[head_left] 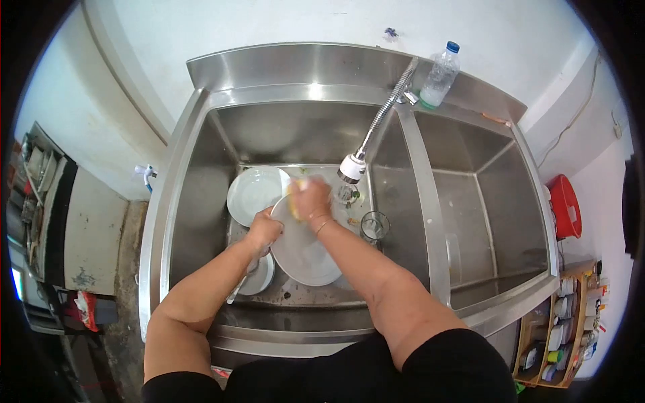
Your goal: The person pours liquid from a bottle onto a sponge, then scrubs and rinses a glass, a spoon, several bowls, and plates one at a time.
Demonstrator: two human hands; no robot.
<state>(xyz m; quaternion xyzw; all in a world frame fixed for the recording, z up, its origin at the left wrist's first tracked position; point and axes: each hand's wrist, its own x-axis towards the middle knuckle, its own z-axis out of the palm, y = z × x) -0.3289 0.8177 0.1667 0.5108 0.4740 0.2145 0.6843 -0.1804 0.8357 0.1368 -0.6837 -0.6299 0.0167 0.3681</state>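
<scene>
My left hand grips the left rim of a white plate tilted over the left basin of a steel double sink. My right hand presses a yellow sponge against the plate's upper edge. Another white plate lies flat in the basin behind the held one. A smaller white dish sits under my left wrist. A flexible faucet head hangs just right of my right hand.
A clear drinking glass stands in the left basin beside the divider. A plastic water bottle with a blue cap stands on the back ledge. A red basin leans at the right; a wooden shelf holds small containers.
</scene>
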